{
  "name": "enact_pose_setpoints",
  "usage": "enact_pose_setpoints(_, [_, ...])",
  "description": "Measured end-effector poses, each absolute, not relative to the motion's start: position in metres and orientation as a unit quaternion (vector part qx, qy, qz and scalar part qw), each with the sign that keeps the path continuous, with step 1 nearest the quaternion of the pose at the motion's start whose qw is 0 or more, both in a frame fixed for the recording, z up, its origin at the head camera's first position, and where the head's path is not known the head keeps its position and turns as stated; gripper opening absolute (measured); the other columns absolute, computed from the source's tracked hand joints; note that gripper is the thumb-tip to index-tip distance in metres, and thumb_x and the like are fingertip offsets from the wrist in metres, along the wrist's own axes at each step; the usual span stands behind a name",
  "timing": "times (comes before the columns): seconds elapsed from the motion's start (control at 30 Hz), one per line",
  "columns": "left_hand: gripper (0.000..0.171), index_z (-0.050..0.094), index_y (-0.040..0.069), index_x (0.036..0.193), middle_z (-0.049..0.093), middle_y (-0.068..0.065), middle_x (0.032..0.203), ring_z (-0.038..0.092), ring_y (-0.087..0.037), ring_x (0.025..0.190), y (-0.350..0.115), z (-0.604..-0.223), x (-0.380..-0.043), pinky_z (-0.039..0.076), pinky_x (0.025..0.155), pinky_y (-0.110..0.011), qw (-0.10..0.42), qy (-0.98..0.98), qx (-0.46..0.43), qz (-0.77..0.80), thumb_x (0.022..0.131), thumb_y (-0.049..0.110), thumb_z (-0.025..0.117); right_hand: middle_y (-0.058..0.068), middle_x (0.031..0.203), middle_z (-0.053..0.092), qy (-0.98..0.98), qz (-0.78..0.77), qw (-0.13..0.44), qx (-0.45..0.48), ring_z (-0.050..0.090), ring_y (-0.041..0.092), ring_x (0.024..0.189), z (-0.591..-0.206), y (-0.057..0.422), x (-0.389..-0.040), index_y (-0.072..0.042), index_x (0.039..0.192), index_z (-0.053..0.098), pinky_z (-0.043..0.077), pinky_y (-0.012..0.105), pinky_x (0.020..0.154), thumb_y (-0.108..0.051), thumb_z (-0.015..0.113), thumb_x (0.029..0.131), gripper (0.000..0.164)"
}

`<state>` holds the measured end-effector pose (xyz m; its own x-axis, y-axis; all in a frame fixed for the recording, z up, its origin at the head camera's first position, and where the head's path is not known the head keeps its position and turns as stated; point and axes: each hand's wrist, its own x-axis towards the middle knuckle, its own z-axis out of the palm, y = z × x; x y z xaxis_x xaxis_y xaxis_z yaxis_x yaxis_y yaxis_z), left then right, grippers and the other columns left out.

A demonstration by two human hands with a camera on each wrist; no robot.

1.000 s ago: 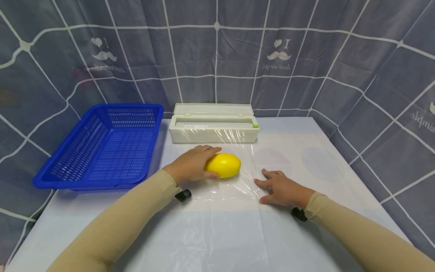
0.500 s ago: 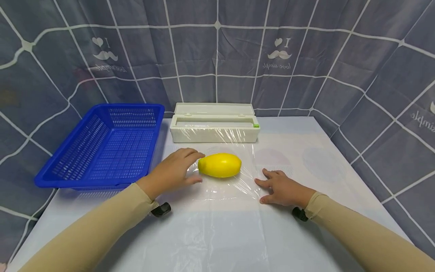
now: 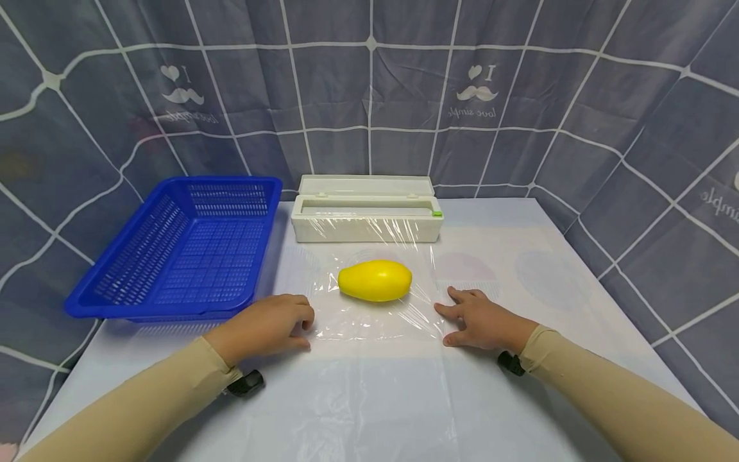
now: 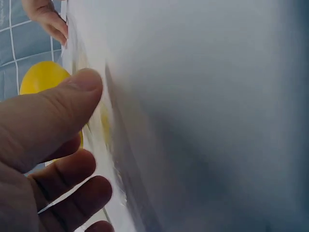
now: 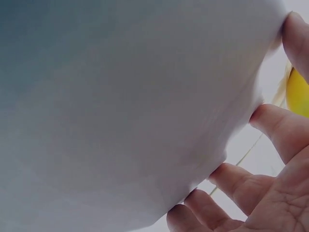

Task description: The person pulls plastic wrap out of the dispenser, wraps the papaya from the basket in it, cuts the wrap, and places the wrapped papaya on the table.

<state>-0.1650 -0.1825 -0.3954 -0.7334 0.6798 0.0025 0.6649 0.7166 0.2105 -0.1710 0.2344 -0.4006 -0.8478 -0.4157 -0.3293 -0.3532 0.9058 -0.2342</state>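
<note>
A yellow papaya-like fruit (image 3: 375,280) lies on its side on a sheet of cling film (image 3: 369,324) spread over the table. The film runs out of a white cling film dispenser (image 3: 367,228) whose lid stands up. My left hand (image 3: 267,327) is by the film's near left corner, fingers bent; in the left wrist view its thumb (image 4: 72,96) is apart from the fingers. Whether it touches the film I cannot tell. With fingers spread, my right hand (image 3: 482,323) rests its fingertips on the film's right edge. Both hands are apart from the fruit.
A blue plastic basket (image 3: 173,309) stands at the left of the white-covered table (image 3: 358,404). Grey curtains (image 3: 416,83) with white lines surround the back and sides. A green piece (image 3: 437,213) sits at the dispenser's right end.
My left hand has let go of the yellow fruit and moved left and nearer to the film's left corner. The fruit stays on the film. My right hand has kept its place.
</note>
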Motion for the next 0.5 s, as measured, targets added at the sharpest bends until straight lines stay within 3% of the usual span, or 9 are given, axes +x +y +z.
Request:
enact_pose_setpoints(0.13, [0.025, 0.065, 0.026, 0.080, 0.059, 0.015, 0.086, 0.049, -0.003, 0.077, -0.189, -0.398, -0.166, 0.046, 0.072, -0.027, 0.037, 0.914, 0.389, 0.111, 0.081, 0.028, 0.090, 0.028, 0.168, 0.031, 0.957, -0.081, 0.191, -0.202, 0.034, 0.056, 0.149, -0.400, 0.234, -0.171, -0.021, 0.156, 0.053, 0.040, 0.065, 0.117, -0.048, 0.080, 0.091, 0.076])
enact_pose_setpoints(0.33, [0.017, 0.072, 0.026, 0.084, 0.066, 0.015, 0.094, 0.056, -0.003, 0.085, -0.195, -0.400, -0.166, 0.052, 0.082, -0.032, 0.044, 0.909, 0.400, 0.113, 0.082, 0.027, 0.089, 0.028, 0.168, 0.031, 0.957, -0.081, 0.195, -0.200, 0.034, 0.054, 0.150, -0.399, 0.233, -0.170, -0.020, 0.157, 0.052, 0.040, 0.065, 0.118, -0.047, 0.080, 0.091, 0.077])
enact_pose_setpoints(0.5, [0.015, 0.073, 0.025, 0.085, 0.066, 0.015, 0.094, 0.057, -0.003, 0.085, -0.197, -0.400, -0.166, 0.053, 0.081, -0.030, 0.048, 0.903, 0.406, 0.129, 0.084, 0.021, 0.088, 0.027, 0.167, 0.034, 0.957, -0.082, 0.188, -0.205, 0.035, 0.053, 0.150, -0.397, 0.233, -0.169, -0.018, 0.157, 0.052, 0.040, 0.064, 0.118, -0.046, 0.081, 0.091, 0.077])
